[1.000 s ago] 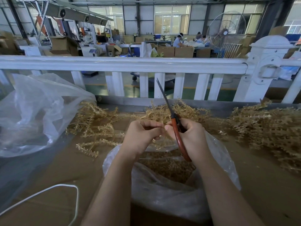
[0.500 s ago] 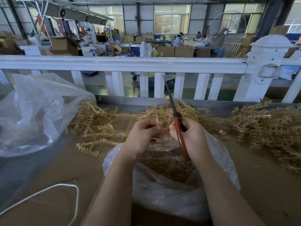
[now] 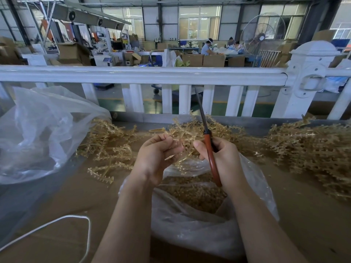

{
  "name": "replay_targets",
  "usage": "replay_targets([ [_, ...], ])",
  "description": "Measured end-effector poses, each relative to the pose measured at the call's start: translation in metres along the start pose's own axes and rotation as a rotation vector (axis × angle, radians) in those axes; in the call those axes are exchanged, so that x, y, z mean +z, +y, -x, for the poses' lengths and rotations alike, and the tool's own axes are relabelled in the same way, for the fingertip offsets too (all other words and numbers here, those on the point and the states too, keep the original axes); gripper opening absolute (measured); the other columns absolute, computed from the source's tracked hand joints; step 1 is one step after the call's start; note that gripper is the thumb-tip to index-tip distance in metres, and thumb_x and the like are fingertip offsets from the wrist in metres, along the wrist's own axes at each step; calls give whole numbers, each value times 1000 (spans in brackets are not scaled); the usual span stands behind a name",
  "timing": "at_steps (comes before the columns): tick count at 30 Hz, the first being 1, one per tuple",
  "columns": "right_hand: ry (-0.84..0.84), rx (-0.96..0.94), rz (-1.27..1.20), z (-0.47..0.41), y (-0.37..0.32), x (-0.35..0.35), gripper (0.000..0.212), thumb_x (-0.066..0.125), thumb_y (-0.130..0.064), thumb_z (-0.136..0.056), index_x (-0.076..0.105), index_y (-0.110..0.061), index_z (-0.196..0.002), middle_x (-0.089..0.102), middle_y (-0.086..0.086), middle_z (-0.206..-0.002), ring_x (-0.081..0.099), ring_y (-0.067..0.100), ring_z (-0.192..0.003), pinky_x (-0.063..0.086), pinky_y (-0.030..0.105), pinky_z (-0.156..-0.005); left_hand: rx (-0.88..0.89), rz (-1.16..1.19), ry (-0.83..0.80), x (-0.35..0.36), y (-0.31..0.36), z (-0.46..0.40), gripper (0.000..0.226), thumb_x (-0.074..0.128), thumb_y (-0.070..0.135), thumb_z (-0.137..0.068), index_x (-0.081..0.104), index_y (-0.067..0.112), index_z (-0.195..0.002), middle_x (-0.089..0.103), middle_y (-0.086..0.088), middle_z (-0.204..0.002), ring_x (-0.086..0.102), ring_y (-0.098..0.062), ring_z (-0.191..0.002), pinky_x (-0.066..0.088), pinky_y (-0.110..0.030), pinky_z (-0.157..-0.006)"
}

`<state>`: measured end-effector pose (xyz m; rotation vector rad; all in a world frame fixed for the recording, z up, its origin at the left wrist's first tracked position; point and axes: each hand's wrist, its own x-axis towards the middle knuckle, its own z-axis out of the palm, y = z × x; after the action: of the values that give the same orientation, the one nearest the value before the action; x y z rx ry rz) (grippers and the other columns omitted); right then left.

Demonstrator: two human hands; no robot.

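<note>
light: soft daylight from the far windows (image 3: 199, 22) | shadows: faint | glare: mild on the white railing (image 3: 144, 75) | edges: wide-angle bowing | focus: background slightly soft

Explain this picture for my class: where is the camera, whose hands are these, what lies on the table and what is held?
There is no machine here: a person wears a camera on the head, so this one view looks forward and down at their own two hands. The left hand pinches a golden plastic strip. The right hand grips red-handled scissors, blades pointing up and away. Below the hands a clear bag holds small golden pieces. On the brown table lie a left pile and a right pile of strips, a second clear bag at far left and a white cord. A white fence stands behind.
</note>
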<state>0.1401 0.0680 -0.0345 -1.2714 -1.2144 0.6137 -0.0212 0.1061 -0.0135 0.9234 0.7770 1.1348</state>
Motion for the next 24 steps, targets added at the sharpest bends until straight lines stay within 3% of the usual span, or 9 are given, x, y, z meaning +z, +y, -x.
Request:
replay_targets([
  [4,35,19,-33,0,2,-1,30,75,-43,-81,74,-14,-81,69,1,-64,66,15,-62,49,13,-60,8,-24,-52,-1,1,1,24,51,2,-97,56,15,-78,72,-5,-74,67,-15,-63,51,-29,-65],
  [7,32,26,-63,-1,4,-3,25,76,-34,-85,74,-9,-83,70,5,-66,68,23,-67,50,14,-62,11,-32,-64,-1,0,0,23,52,2,-97,56,15,-78,73,-6,-74,67,-14,-61,52,-26,-60],
  [12,-38,38,-80,-2,5,-1,15,76,-24,-88,73,-12,-78,70,-3,-64,66,8,-62,48,10,-61,37,-32,-65,-2,-3,-2,18,57,7,-95,59,17,-81,74,-5,-78,68,-13,-64,50,-28,-67],
  [14,-37,55,-106,-2,5,-3,14,76,-25,-88,73,-17,-76,70,-1,-66,64,6,-56,46,12,-58,28,-14,-62,-2,-4,-3,4,64,17,-90,64,15,-87,75,-7,-85,71,-15,-71,54,-29,-68],
  [17,-50,70,-303,-2,6,-8,14,74,-27,-89,75,-25,-75,69,3,-72,51,5,-46,40,13,-47,-43,-35,-80,-3,-7,-6,47,69,44,-77,62,12,-111,76,-10,-104,73,-20,-93,57,-36,-82],
  [19,-41,66,-446,-2,8,-11,11,72,-24,-90,73,-23,-79,69,6,-76,44,9,-44,36,17,-41,-89,-108,-103,-2,-8,-5,64,70,55,-70,61,14,-117,75,-7,-107,72,-21,-100,57,-38,-86],
  [24,-3,48,-483,-5,11,-12,23,72,-28,-89,67,-6,-94,72,8,-84,45,12,-46,37,21,-41,-149,-379,-225,1,-11,-1,77,79,69,-59,69,14,-111,76,-1,-105,67,-11,-83,52,-25,-69],
])
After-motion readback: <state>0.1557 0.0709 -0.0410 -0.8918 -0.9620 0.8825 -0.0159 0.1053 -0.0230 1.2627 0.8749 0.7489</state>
